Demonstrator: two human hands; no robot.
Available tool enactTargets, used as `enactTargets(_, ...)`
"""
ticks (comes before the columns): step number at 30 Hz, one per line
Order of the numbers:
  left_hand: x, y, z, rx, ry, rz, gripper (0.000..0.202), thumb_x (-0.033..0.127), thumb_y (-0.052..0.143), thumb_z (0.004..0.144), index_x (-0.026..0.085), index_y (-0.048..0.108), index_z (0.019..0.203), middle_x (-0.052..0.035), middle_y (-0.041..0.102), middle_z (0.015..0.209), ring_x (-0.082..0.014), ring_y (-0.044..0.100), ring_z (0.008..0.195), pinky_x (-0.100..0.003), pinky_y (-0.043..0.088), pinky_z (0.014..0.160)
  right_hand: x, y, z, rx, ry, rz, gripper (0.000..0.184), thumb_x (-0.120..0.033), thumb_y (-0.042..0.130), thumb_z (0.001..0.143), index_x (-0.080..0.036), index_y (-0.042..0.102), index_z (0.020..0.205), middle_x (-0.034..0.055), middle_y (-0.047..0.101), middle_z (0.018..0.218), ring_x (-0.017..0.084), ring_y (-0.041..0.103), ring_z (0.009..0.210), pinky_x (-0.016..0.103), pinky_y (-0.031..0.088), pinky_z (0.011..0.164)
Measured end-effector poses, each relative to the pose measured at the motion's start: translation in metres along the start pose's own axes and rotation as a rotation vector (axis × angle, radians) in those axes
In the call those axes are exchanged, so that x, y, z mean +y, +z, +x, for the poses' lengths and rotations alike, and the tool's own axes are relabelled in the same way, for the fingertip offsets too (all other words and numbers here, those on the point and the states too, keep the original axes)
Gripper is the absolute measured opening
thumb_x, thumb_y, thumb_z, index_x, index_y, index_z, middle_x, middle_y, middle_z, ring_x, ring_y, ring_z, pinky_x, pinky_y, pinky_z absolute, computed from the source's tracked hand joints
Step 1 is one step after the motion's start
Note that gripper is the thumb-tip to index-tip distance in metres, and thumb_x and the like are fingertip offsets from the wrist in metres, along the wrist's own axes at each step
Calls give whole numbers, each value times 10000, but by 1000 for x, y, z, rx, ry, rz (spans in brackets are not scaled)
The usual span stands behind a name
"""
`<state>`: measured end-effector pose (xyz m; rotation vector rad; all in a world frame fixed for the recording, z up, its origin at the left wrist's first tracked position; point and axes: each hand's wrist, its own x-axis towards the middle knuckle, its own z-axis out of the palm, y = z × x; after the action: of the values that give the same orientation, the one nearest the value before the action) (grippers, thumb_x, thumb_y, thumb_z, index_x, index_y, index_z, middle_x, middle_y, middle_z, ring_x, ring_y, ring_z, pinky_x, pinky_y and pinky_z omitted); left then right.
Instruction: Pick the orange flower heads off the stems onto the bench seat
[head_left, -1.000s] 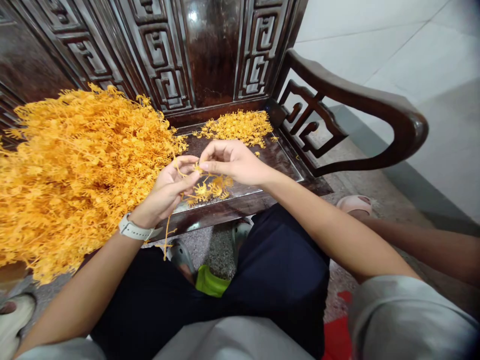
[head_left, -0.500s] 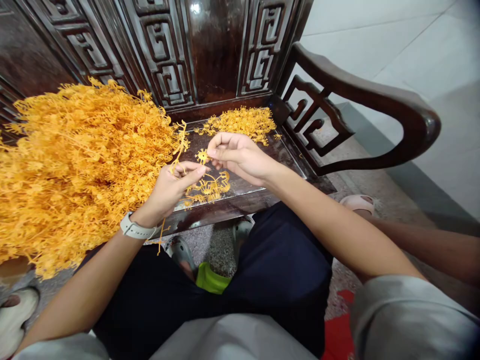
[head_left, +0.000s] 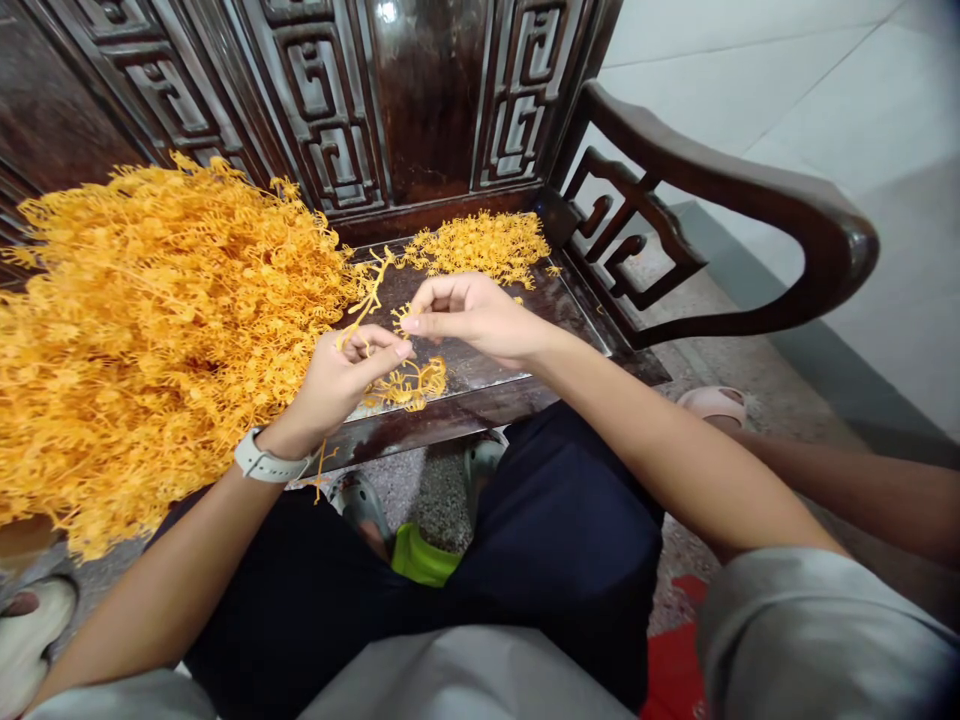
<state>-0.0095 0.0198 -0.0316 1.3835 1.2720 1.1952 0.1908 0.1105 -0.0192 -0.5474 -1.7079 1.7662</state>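
Observation:
My left hand [head_left: 337, 380], with a white watch on the wrist, is closed round a thin orange plastic sprig [head_left: 360, 310] that sticks up past my thumb and hangs below my wrist. My right hand [head_left: 472, 315] pinches a small orange piece [head_left: 405, 318] at the sprig's upper part, fingertips close to my left thumb. Just below both hands a small cluster of loose orange pieces [head_left: 409, 385] lies on the dark wooden chair seat [head_left: 555, 320].
A big heap of orange sprigs [head_left: 150, 330] fills the left of the seat. A smaller pile of orange pieces [head_left: 484, 245] lies at the back by the carved chair back. The chair's armrest [head_left: 720, 200] curves at right. Another person's arm [head_left: 862, 490] reaches in at right.
My right hand pulled away from the left with a small piece, then came back down close to my left thumb. The sprig's top now stands free above my left hand.

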Motion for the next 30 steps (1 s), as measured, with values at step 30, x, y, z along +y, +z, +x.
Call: enactTargets(30, 22, -16, -16, 44, -72, -94, 211, 397, 885, 822, 203, 804, 808, -4, 596, 601, -137, 512, 578, -271, 417, 588, 51, -69, 20, -460, 447, -262, 340, -303, 977, 649, -137, 725, 805, 43, 741, 722, 129, 648, 641, 248, 502, 599)
